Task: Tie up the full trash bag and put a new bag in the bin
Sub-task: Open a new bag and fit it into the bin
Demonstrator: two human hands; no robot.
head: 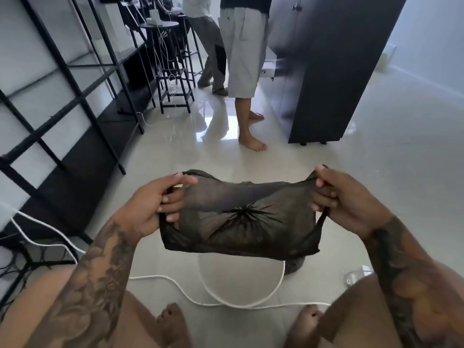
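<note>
Left hand (153, 197) and right hand (344, 197) each grip the new black trash bag (241, 222), stretching its mouth open above the white bin (241, 280) to line it

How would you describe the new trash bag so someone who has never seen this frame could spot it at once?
Start at the white round bin on the pale tiled floor between the wearer's feet. Directly above it, the left hand and right hand stretch the bag's mouth open. It is the thin, see-through black trash bag, with a star-shaped gathered seal at its bottom.

arms: dense dark tattoos, floral perhaps | sleeves: none | legs, feet: bare | nails: short
</note>
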